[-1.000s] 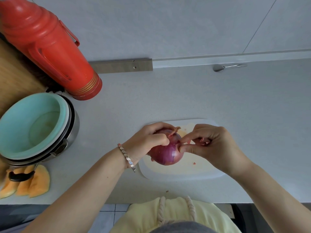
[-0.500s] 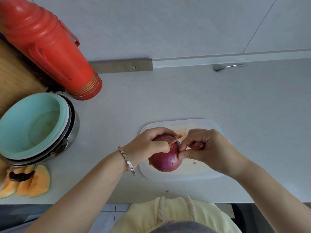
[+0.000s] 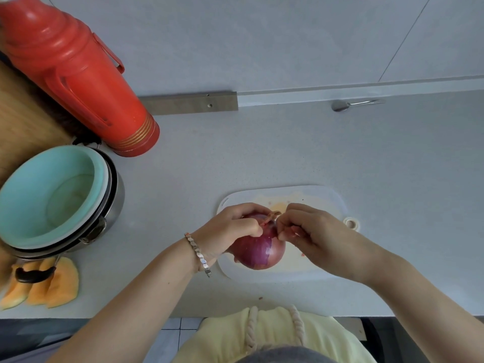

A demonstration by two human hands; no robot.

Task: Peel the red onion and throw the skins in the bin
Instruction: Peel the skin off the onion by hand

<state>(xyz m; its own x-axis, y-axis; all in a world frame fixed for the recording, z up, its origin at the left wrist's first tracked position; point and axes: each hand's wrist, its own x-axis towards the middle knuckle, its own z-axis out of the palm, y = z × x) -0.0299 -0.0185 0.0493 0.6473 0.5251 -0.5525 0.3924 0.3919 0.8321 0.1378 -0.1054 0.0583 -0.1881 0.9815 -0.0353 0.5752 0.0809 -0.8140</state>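
Left hand grips the onion over the board, fingers curled round it. Right hand pinches skin at its top.

One red onion. Two hands: left hand, right hand. One white cutting board. One red thermos flask. One turquoise bowl, topmost of a nest too tight to count, inside one steel pot. At least three cantaloupe slices. One black handle. One spoon. One bracelet.
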